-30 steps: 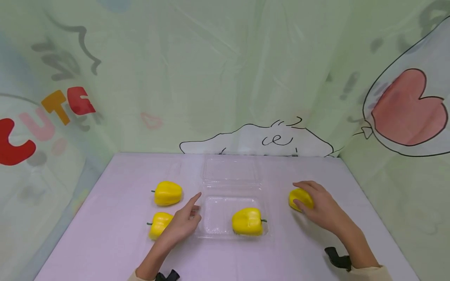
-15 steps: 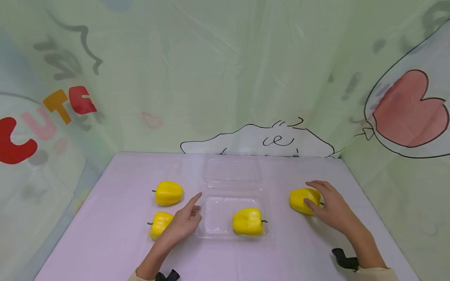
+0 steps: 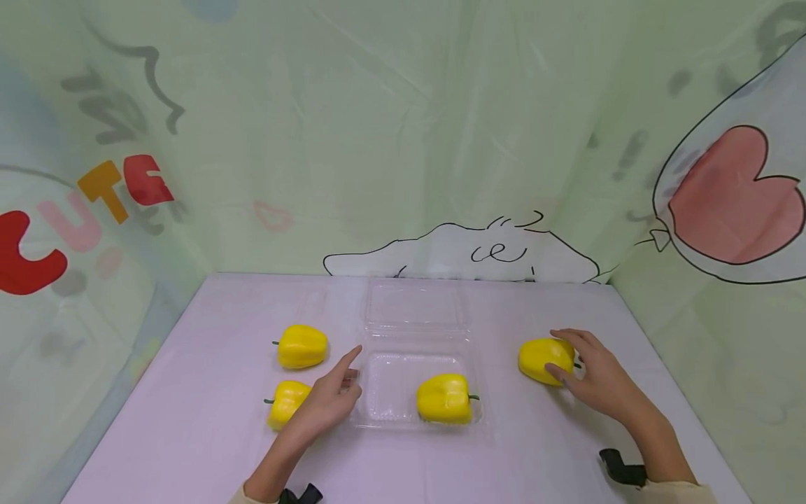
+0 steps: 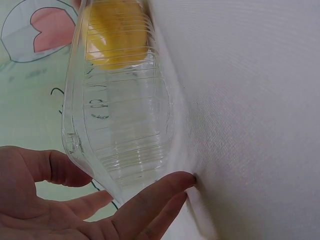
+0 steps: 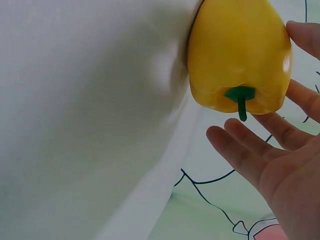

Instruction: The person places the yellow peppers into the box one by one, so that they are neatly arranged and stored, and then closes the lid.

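Note:
One yellow bell pepper (image 3: 443, 397) lies inside a clear plastic clamshell container (image 3: 392, 395), at its right side, stem to the right. At the container's left edge is my left hand (image 3: 329, 399), index finger extended; the left wrist view shows its fingers touching or very near the wall. Farther right, another yellow bell pepper (image 3: 543, 360) rests on the table. My right hand (image 3: 601, 374) is spread loosely about its stem end, thumb on the near side and fingers on the far side. The right wrist view shows its green stem (image 5: 242, 102) towards the palm.
Two more yellow bell peppers lie left of the container: a far one (image 3: 302, 346) and a near one (image 3: 287, 404), partly hidden by my left hand. The container's lid (image 3: 414, 304) lies folded back. A printed curtain (image 3: 390, 140) stands behind the white table (image 3: 189, 420).
My right hand drew back to the right from the pepper, uncovering more of it, then shifted slightly downward. My left hand, the container and the other peppers have stayed in place.

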`<state>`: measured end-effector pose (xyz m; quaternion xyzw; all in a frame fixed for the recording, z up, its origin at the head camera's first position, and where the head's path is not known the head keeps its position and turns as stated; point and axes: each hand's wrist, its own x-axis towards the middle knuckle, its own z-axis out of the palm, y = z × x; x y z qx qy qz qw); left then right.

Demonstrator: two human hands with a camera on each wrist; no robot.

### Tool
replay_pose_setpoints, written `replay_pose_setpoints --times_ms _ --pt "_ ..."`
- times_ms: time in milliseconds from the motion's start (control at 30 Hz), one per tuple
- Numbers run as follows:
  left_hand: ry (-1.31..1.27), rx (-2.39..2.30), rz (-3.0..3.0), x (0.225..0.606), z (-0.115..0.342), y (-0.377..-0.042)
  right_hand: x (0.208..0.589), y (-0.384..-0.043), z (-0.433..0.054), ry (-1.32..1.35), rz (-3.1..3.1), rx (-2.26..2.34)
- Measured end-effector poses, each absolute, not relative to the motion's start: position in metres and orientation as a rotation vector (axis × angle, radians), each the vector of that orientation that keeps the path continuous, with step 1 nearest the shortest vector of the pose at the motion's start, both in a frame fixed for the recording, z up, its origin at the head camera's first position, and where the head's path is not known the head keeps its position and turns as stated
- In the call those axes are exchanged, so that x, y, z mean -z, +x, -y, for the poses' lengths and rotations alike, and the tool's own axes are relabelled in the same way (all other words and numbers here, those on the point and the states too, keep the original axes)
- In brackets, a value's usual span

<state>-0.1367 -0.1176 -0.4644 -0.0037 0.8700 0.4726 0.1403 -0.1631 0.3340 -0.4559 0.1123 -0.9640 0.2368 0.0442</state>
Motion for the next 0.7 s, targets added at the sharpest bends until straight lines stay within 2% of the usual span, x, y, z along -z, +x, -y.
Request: replay_pose_setpoints --times_ms 700 --pt "0.004 -1.364 -2.520 0.4669 0.1184 -0.1374 0.4617 -0.1606 -0.3382 0.373 2.961 -0.808"
